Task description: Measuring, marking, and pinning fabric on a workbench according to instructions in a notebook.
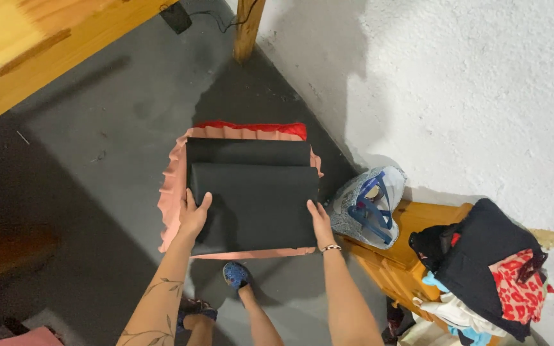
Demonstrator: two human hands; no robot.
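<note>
Hands hold a stack of folded clothes out over the grey floor (97, 160). The left hand (193, 214) grips the stack at its 9 o'clock edge, with the thumb on top of the black cloth and the other fingers tucked under, out of sight. The right hand (320, 221) grips the 3 o'clock edge the same way, fingers curled around the side, and it has a thin bracelet (331, 248) on the wrist. On top lies a folded black cloth (254, 205). Just under it, peeking out at 12 o'clock, is a second folded black cloth (248, 152). Under both is a pink ruffled cloth (173, 186) that sticks out all around, and a red cloth (258, 128) shows at the far 12 o'clock edge. At 6 o'clock from the stack a foot in a blue shoe (236, 275) stands on the floor. At 3 o'clock a pale bag with blue handles (367, 205) sits by the white wall (469, 96). Beside it, at 4 o'clock, a wooden bench (418, 224) carries a messy pile of clothes (482, 269), black, red and light blue.
</note>
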